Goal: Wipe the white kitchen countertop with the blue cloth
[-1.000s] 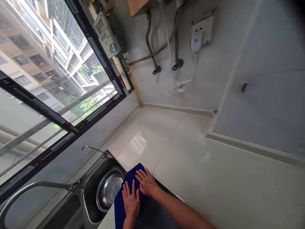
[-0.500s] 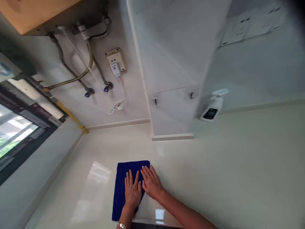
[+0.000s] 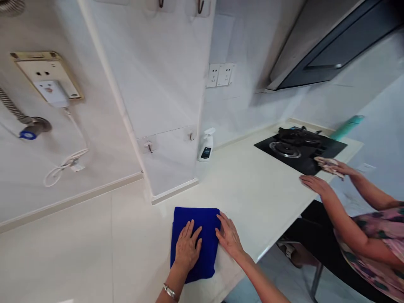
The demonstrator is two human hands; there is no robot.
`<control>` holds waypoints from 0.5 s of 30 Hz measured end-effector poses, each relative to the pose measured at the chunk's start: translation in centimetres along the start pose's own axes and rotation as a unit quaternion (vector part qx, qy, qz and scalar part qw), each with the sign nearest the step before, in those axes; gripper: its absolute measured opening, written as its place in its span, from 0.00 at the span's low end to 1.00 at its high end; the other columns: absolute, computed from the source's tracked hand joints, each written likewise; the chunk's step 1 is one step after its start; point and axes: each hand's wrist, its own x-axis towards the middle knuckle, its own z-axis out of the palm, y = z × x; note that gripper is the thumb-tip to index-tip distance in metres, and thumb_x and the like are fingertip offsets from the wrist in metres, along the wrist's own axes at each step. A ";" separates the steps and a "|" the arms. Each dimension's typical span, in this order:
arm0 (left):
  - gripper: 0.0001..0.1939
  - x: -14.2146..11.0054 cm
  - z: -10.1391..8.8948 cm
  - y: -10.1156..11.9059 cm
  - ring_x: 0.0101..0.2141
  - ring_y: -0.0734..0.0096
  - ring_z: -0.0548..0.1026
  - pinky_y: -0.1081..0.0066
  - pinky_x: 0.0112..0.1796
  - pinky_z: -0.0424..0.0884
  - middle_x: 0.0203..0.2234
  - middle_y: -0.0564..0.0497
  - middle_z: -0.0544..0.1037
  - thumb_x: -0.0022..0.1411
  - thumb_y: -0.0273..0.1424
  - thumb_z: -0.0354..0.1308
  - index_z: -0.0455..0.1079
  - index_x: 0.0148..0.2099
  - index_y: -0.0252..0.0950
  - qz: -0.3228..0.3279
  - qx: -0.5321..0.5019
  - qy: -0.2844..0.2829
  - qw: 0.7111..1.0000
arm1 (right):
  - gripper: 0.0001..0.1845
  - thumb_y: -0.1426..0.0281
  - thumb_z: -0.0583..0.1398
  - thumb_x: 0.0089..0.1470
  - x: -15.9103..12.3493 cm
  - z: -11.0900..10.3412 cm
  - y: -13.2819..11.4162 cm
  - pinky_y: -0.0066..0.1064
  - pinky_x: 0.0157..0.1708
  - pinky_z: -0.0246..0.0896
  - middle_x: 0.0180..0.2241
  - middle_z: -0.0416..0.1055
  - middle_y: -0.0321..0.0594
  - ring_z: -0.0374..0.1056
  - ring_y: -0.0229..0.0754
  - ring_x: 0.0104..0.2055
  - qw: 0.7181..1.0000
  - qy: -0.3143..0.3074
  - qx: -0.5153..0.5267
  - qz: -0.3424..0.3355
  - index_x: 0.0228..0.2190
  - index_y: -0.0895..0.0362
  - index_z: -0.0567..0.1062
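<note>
Resting open left hand (image 3: 187, 251), fingers spread, on folded royal-blue rectangular cloth (image 3: 207, 253) near front edge of glossy off-white table (image 3: 248, 200); touching cloth's right edge with open right hand (image 3: 230, 237).

We're running one head cam, looking forward-down from near the front edge of the counter (image 3: 249, 189), facing its back edge.
</note>
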 end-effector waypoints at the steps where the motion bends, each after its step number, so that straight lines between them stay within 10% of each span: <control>1: 0.26 0.3 -0.1 -0.3 0.65 0.59 0.61 0.53 0.60 0.67 0.67 0.48 0.60 0.68 0.32 0.48 0.58 0.66 0.51 0.003 0.008 0.004 1.000 | 0.28 0.62 0.50 0.56 -0.3 -0.2 0.1 0.55 0.64 0.52 0.61 0.64 0.54 0.61 0.52 0.63 0.998 0.022 0.042 0.048 0.55 0.62 0.68; 7: 0.26 1.1 0.1 0.1 0.67 0.60 0.57 0.54 0.62 0.64 0.68 0.47 0.59 0.68 0.31 0.46 0.56 0.68 0.48 -0.036 0.058 0.044 0.997 | 0.23 0.60 0.49 0.53 -3.3 0.5 -0.6 0.38 0.31 0.75 0.43 0.78 0.47 0.76 0.47 0.37 0.972 -0.001 0.160 0.171 0.45 0.55 0.73; 15: 0.27 1.7 0.2 0.1 0.67 0.58 0.56 0.52 0.62 0.65 0.68 0.47 0.59 0.68 0.31 0.47 0.54 0.68 0.47 -0.029 0.100 0.038 0.994 | 0.32 0.55 0.57 0.43 -2.3 0.5 -5.3 0.33 0.27 0.71 0.35 0.73 0.42 0.73 0.45 0.37 0.842 -0.118 0.403 0.338 0.49 0.55 0.67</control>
